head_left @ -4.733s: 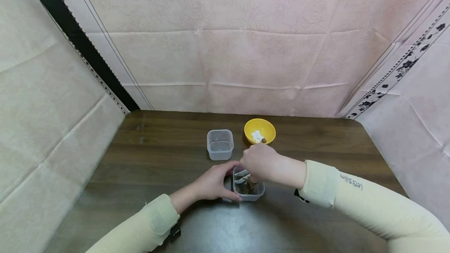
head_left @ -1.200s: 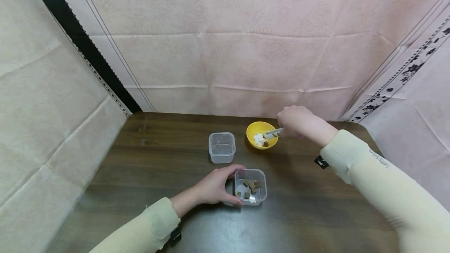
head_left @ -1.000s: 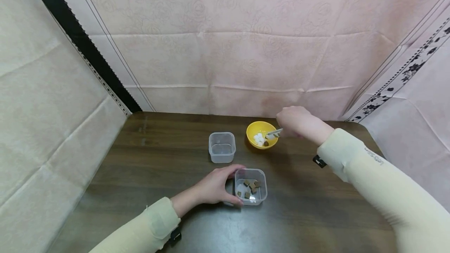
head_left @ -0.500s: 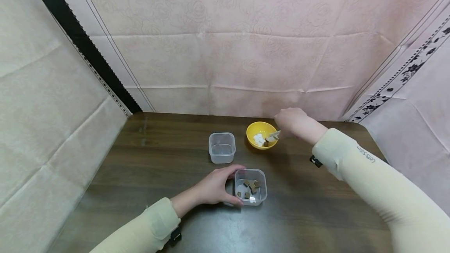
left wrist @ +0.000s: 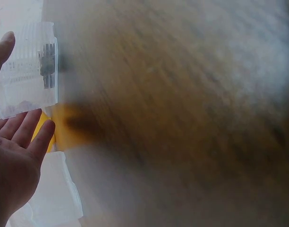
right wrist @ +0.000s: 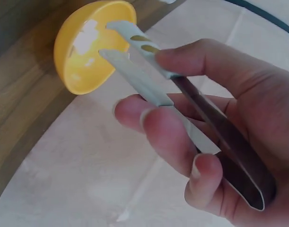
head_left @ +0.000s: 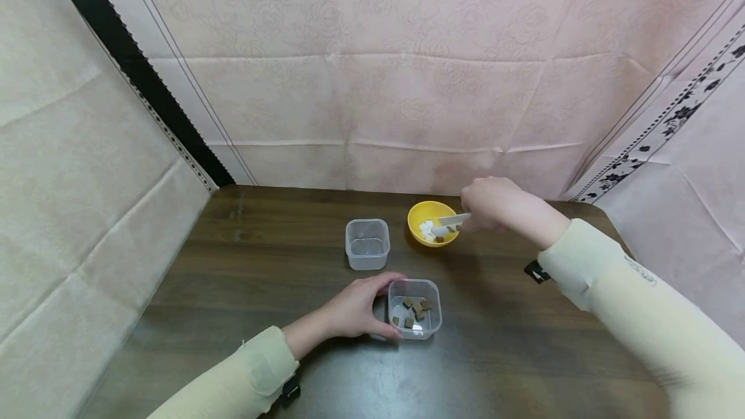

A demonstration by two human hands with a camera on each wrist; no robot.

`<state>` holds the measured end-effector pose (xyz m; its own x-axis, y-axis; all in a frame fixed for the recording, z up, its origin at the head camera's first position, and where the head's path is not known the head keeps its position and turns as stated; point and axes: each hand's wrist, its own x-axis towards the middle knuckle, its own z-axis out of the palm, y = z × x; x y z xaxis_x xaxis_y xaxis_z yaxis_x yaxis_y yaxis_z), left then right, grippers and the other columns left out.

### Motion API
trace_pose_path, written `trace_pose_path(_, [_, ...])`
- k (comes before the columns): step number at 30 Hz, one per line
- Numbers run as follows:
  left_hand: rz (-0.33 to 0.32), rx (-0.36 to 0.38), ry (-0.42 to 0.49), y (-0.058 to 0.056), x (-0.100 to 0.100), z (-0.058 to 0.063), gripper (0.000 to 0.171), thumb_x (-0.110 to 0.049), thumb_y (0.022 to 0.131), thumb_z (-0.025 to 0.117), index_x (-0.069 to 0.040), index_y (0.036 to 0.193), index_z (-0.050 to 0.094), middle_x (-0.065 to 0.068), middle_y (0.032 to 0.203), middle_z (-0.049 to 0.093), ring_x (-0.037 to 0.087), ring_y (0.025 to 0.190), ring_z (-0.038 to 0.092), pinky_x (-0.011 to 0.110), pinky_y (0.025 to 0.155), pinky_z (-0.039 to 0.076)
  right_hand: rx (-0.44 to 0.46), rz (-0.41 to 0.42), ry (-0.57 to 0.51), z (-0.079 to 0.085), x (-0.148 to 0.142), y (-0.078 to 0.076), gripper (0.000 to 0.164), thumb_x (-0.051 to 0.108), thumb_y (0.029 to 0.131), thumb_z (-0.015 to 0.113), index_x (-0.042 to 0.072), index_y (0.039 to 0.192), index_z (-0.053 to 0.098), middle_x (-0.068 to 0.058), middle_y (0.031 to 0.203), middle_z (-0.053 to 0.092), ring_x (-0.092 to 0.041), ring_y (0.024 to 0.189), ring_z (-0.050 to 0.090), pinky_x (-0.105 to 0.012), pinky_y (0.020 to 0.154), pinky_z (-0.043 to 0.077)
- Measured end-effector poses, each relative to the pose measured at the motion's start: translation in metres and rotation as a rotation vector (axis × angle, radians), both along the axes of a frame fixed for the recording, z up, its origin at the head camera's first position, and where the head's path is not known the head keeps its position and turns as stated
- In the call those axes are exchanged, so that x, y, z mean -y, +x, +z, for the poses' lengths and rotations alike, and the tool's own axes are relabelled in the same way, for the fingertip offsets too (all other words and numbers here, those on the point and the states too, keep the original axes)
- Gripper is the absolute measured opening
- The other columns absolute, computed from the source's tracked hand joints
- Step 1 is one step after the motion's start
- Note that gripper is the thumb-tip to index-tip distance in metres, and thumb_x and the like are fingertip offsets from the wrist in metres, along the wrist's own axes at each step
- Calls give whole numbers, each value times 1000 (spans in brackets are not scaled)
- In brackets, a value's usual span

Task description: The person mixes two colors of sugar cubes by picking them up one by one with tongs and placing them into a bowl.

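Observation:
My right hand holds tongs with pale slotted tips and a dark metal handle. Their tips reach over the right side of the yellow bowl and stand apart in the right wrist view, between thumb and fingers. Inside the bowl lie white pieces and a small brown piece. Thumb and fingers of my left hand hold the left side of a clear plastic container. Several brown cubes are on its bottom. The left wrist view shows that container between thumb and fingers.
A second clear plastic container stands left of the bowl, behind my left hand. Everything rests on a dark wooden table. Pale cloth hangs behind the table's far edge and along both sides.
My right hand has moved from over the clear container to the yellow bowl with the tongs. Over the last half second it drew slightly right. My left hand stays on the container.

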<state>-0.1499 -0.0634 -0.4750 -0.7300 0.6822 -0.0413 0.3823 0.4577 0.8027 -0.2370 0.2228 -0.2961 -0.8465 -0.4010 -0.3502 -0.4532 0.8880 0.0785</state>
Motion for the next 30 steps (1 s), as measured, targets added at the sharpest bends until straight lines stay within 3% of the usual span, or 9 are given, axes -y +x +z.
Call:
trace_pose_path(8, [4,5,-1,-2,1,1,93,-41,78,97,-26,156,49,-4,150,62,12,136,59,39,119,46,-17,93,-149,12,-4,30,23,24,86,77,21,66,68,8,55,54,-10,49,49,-27,46,38])
trace_pose_path(13, [7,16,-2,-2,2,1,93,-40,78,97,-27,156,49,-6,150,61,12,137,58,39,119,46,5,139,-216,15,-2,46,18,23,86,78,23,70,70,11,55,49,-7,49,42,-25,46,33])
trace_pose_path(21, [14,18,-9,-1,1,1,93,-39,78,98,-27,156,48,-7,148,62,12,136,59,40,118,46,-24,245,-214,13,10,69,20,24,85,82,24,70,69,12,59,46,-7,55,38,-24,50,29])
trace_pose_path(30, [10,-3,-9,-1,-2,-1,95,-36,78,99,-25,157,48,-6,151,60,14,136,59,37,117,47,12,262,-186,7,24,85,21,27,86,86,23,73,71,12,60,52,-8,58,43,-24,52,36])
